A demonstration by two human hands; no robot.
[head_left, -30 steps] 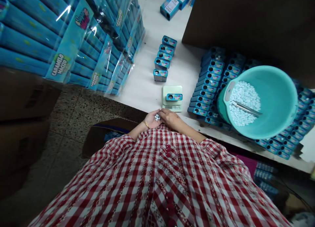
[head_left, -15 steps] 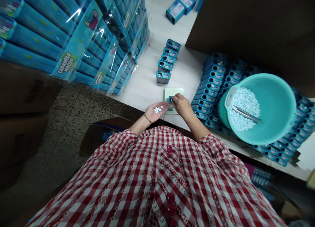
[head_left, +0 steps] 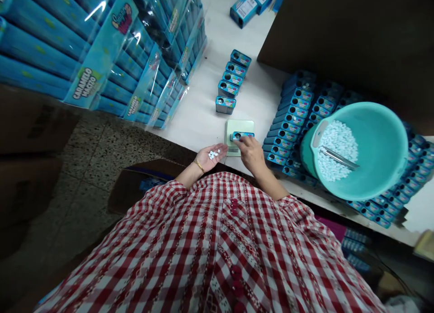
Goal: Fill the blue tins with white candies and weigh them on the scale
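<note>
Loosely, the left hand (head_left: 207,161) bears white pellets (head_left: 213,154) near the scale (head_left: 240,125).

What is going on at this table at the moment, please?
The person's left hand, palm up, holds a few small white candies. The right hand is at a blue candy container on a pale green scale. Five similar containers stand beyond the scale, and a turquoise bucket holding more candies and a metal utensil sits to the right.
</note>
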